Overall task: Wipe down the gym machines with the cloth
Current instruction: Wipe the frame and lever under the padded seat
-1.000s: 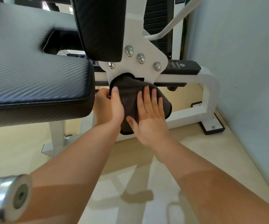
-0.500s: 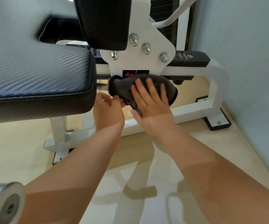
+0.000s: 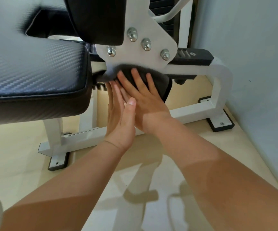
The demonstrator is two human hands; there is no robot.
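Though blurred, cloth under right hand.

A pale corner: cream floor, blue-grey wall.

On my feed a smooth cream floor fills the lower half, glossy enough to carry soft grey-green shadows and faint reflections near the bottom middle. On the right a plain, pale blue-grey wall rises from it. The two meet along a slanting line that runs from the far corner toward the lower right edge. The wall looks flat and matte, with one tiny dark speck partway up. The light is soft and diffuse, warmer and yellower on the far floor, cooler and paler close to me.
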